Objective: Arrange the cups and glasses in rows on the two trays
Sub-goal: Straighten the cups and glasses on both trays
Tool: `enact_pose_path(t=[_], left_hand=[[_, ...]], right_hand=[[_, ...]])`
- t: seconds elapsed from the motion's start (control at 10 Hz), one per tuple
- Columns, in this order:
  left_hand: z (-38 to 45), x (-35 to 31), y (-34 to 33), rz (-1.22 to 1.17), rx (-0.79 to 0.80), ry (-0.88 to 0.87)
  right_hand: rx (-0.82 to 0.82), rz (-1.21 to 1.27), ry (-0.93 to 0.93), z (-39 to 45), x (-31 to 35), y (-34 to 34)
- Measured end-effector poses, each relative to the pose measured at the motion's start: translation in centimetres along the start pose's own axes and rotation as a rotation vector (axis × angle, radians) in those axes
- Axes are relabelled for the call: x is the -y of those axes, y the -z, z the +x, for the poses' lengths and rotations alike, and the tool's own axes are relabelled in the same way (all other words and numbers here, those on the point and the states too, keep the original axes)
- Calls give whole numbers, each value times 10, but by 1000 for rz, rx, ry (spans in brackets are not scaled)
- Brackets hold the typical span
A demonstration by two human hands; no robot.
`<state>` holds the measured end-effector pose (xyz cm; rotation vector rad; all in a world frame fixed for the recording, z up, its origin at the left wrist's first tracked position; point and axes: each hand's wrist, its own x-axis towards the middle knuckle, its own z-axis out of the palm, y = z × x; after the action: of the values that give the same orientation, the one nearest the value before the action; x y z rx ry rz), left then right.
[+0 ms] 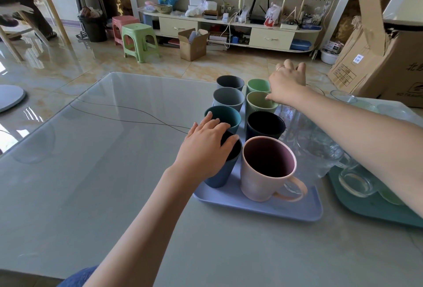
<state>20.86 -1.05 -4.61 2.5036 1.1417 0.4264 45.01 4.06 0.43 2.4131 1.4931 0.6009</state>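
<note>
Head view: 8 cups point(265, 126) in 2 rows, lavender tray point(256, 206).

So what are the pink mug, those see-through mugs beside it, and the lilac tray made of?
The pink mug looks like matte plastic or a plant-fibre composite: dull, faintly speckled skin with no glaze shine, though ceramic can't be ruled out. The see-through mugs look like glass: clear with bright glints. The lilac tray appears to be smooth moulded plastic, with an even colour and a soft, rounded rim.
</note>
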Motion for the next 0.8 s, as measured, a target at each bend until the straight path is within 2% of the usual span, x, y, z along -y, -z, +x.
enact_pose_path(t=[0.8], left_hand=[[2,2,-3,-9,-14,0]], right_hand=[[-62,126,2,3,0,-2]])
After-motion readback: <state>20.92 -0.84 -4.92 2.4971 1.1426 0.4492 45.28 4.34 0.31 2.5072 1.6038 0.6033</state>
